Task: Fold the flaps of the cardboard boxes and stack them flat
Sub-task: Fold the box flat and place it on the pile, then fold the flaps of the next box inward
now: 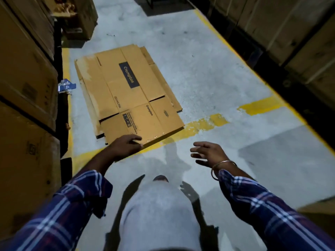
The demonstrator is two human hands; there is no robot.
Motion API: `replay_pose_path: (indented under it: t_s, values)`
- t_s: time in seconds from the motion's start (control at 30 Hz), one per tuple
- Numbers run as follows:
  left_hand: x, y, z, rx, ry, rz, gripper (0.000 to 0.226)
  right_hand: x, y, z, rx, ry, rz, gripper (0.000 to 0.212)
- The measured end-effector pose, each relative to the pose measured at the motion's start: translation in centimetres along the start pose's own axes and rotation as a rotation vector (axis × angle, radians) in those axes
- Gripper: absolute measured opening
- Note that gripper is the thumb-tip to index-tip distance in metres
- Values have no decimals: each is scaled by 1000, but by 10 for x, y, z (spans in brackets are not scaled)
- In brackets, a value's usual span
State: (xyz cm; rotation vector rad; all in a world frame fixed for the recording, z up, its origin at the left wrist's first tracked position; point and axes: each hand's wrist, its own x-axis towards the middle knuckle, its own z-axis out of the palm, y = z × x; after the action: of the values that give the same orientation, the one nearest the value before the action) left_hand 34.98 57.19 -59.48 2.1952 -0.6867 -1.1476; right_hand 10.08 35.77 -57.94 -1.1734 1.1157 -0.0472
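A flattened brown cardboard box (126,91) printed "Crompton" lies on the grey floor, on top of other flat cardboard sheets whose edges stick out beneath it. My left hand (125,146) hovers at the near edge of the top box with its fingers loosely curled; whether it touches the cardboard I cannot tell. My right hand (208,153) hangs in the air to the right of the stack, fingers spread and holding nothing, with a metal bangle on the wrist.
Tall stacked cartons (27,105) line the left side and more cartons (299,37) line the right. Yellow floor markings (204,124) run under and beside the stack. A blue scrap (66,86) lies by the left cartons. My legs stand on grey floor below.
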Motion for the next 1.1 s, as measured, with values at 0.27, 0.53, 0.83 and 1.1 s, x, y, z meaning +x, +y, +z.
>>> replay_pose_path:
  t_s: [0.27, 0.53, 0.83, 1.1]
  values:
    - [-93, 183, -6, 300, -162, 300, 82, -144, -64, -84, 59, 43, -313, 23]
    - [-181, 328, 104, 472, -236, 635, 50, -294, -56, -199, 88, 252, -509, 23]
    - [-251, 420, 281, 382, -433, 907, 40, -447, 16, -328, 207, 747, -653, 20]
    - [-291, 486, 385, 40, -469, 838, 41, -500, 96, -441, 387, 1423, -621, 26]
